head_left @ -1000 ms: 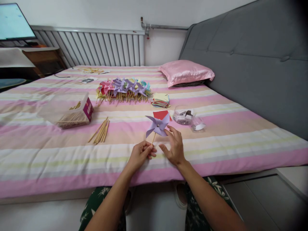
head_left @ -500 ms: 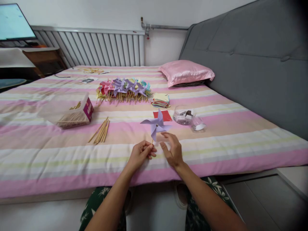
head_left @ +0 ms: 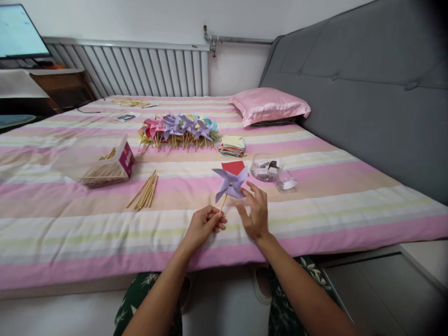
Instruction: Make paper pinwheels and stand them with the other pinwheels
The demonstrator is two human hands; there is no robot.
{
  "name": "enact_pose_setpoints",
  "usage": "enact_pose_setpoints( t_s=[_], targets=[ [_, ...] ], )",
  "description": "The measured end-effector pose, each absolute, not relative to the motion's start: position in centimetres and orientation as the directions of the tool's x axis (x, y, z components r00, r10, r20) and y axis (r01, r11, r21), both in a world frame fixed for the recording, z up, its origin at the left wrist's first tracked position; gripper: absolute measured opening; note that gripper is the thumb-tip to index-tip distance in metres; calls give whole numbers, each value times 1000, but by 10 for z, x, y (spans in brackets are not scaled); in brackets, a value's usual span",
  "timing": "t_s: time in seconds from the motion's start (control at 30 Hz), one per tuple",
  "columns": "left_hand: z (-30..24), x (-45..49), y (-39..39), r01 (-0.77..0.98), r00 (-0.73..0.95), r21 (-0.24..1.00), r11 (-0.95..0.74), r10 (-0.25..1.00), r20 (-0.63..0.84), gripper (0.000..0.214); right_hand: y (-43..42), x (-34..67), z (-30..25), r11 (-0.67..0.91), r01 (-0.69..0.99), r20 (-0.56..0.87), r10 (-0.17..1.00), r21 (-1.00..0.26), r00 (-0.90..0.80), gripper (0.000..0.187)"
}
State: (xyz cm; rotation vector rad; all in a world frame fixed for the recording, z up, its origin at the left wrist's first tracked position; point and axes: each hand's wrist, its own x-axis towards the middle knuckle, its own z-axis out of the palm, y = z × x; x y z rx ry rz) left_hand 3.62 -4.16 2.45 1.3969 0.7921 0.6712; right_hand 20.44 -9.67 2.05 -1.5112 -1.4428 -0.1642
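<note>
A purple paper pinwheel [head_left: 230, 184] on a thin wooden stick stands tilted above the near part of the bed. My left hand [head_left: 206, 224] pinches the lower end of its stick. Beside the blades, my right hand [head_left: 255, 212] is open with fingers apart, the fingertips close to the lower right blade; whether they touch it I cannot tell. Behind the pinwheel lies a red paper square [head_left: 234, 167], partly hidden by the blades. A stack of coloured paper squares [head_left: 232, 146] sits farther back.
Finished pinwheels [head_left: 175, 128] lie bunched mid-bed. Left are loose sticks [head_left: 147, 191] and a clear plastic box [head_left: 126, 158] holding more sticks. To the right stand a round clear container [head_left: 262, 172] and a small clear cup [head_left: 287, 183]. A pink pillow [head_left: 271, 106] rests by the grey headboard [head_left: 357, 79].
The pinwheel's blades have turned and its head sits slightly farther right. My right hand has shifted a little right and up, while my left hand keeps its pinch on the stick.
</note>
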Motion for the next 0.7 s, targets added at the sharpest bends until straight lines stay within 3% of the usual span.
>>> enact_pose_setpoints(
  t_s=[0.2, 0.3, 0.43, 0.57, 0.7],
  targets=[
    [30, 37, -43, 21, 579, 995, 96, 811, -90, 35, -99, 195, 19, 366, 774, 640, 766, -517, 65, 44],
    [30, 37, -43, 15, 579, 995, 101, 810, -91, 36, -99, 195, 19, 390, 762, 637, 770, -517, 38, 43],
    [28, 36, -42, 21, 583, 994, 103, 806, -96, 35, -98, 196, 17, 347, 721, 637, 753, -600, 168, 35],
    [27, 35, -41, 43, 591, 996, 73, 802, -85, 32, -98, 199, 18, 235, 656, 637, 601, -717, 482, 40],
    [28, 36, -43, 79, 586, 996, 47, 806, -84, 30, -98, 206, 21, 219, 706, 691, 526, -674, 496, 52]
  ],
)
